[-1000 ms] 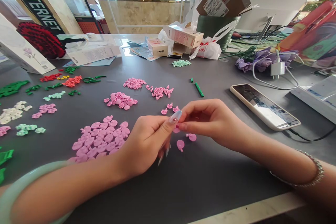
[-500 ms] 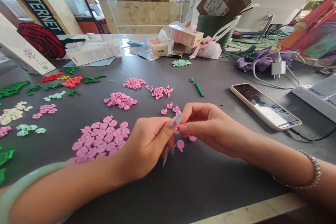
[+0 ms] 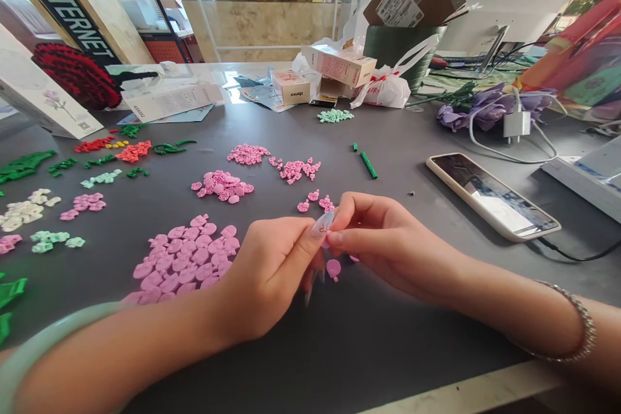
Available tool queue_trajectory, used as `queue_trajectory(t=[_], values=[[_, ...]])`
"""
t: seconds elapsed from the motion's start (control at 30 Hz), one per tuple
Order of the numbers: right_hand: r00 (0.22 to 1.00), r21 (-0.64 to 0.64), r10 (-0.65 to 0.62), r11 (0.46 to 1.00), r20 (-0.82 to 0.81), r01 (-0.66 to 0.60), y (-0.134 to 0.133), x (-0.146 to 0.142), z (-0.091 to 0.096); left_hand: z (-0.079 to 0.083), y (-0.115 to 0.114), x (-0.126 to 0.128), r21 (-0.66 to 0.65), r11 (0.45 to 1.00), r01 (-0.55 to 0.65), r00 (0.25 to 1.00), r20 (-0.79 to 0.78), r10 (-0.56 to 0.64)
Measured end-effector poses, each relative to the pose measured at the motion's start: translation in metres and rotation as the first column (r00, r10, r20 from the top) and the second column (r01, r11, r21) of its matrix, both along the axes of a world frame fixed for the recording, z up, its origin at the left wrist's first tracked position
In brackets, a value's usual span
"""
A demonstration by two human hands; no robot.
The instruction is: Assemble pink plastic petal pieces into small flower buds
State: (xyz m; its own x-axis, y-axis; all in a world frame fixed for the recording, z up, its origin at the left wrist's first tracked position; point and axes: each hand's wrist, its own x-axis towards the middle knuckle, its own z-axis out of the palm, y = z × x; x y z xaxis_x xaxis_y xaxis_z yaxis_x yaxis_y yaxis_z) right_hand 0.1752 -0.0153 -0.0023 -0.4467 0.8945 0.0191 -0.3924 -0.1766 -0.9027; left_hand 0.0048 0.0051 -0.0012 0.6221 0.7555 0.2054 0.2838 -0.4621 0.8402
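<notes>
My left hand point(image 3: 274, 268) and my right hand point(image 3: 383, 236) meet fingertip to fingertip just above the dark grey table point(image 3: 369, 336). Both pinch a tiny pink piece between them; it is mostly hidden by the fingers. A loose pink petal piece point(image 3: 333, 267) lies on the table right under the hands. A big heap of pink petal pieces point(image 3: 187, 259) sits just left of my left hand. A few small pink pieces point(image 3: 315, 199) lie just beyond the fingertips.
Smaller pink piles point(image 3: 223, 184) point(image 3: 248, 154) point(image 3: 297, 169) lie farther back. Green, red, white and mint pieces point(image 3: 101, 176) spread along the left. A green stick point(image 3: 367, 165) and a phone point(image 3: 492, 197) with cable lie to the right. Boxes point(image 3: 337, 66), bags and purple flowers point(image 3: 478, 113) crowd the back.
Both hands have sunk slightly toward the table and toward me, still pinched together. My right hand now covers the second loose pink piece on the table.
</notes>
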Motion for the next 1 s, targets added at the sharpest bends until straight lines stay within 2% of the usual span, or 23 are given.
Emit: queue_trajectory(t=[0.17, 0.33, 0.5, 0.57, 0.63, 0.73, 0.8, 0.87, 1.0], values=[[0.998, 0.014, 0.001, 1.0, 0.061, -0.002, 0.002, 0.0016, -0.0013, 0.0003, -0.0005, -0.0014, 0.184, 0.983, 0.014, 0.998, -0.059, -0.003], [0.981, 0.059, -0.03, 0.998, 0.192, 0.019, 0.0028, 0.0026, 0.0007, -0.0029, -0.0006, -0.0014, 0.422, 0.905, 0.063, 0.996, -0.079, -0.032], [0.975, 0.08, -0.04, 0.997, 0.22, 0.023, 0.0023, 0.0049, 0.0022, -0.0048, -0.0023, -0.0013, 0.544, 0.837, 0.06, 0.993, -0.116, 0.004], [0.972, 0.09, -0.033, 0.996, 0.232, 0.013, 0.0029, 0.0056, 0.0021, -0.0033, -0.0029, -0.001, 0.525, 0.849, 0.063, 0.992, -0.126, 0.004], [0.964, 0.108, -0.051, 0.994, 0.262, 0.023, 0.0036, 0.0058, 0.0019, -0.0014, -0.003, -0.0005, 0.451, 0.892, 0.043, 0.993, -0.119, 0.012], [0.928, 0.181, -0.133, 0.981, 0.347, 0.073, 0.0038, 0.0059, 0.0015, 0.0006, -0.0022, 0.0004, 0.242, 0.97, -0.025, 0.996, -0.082, 0.046], [0.892, 0.29, -0.21, 0.952, 0.399, 0.095, 0.0029, 0.0064, 0.0012, 0.0012, -0.0018, 0.0012, 0.096, 0.993, -0.072, 0.995, -0.056, 0.078], [0.838, 0.44, -0.305, 0.894, 0.452, 0.088, 0.0015, 0.0074, 0.0008, 0.0016, -0.0017, 0.0022, 0.0, 0.994, -0.105, 0.994, -0.031, 0.105], [0.669, 0.707, -0.55, 0.705, 0.5, 0.051, -0.001, 0.0087, 0.0003, 0.0024, -0.0022, 0.0042, -0.085, 0.992, -0.092, 0.996, -0.007, 0.092]])
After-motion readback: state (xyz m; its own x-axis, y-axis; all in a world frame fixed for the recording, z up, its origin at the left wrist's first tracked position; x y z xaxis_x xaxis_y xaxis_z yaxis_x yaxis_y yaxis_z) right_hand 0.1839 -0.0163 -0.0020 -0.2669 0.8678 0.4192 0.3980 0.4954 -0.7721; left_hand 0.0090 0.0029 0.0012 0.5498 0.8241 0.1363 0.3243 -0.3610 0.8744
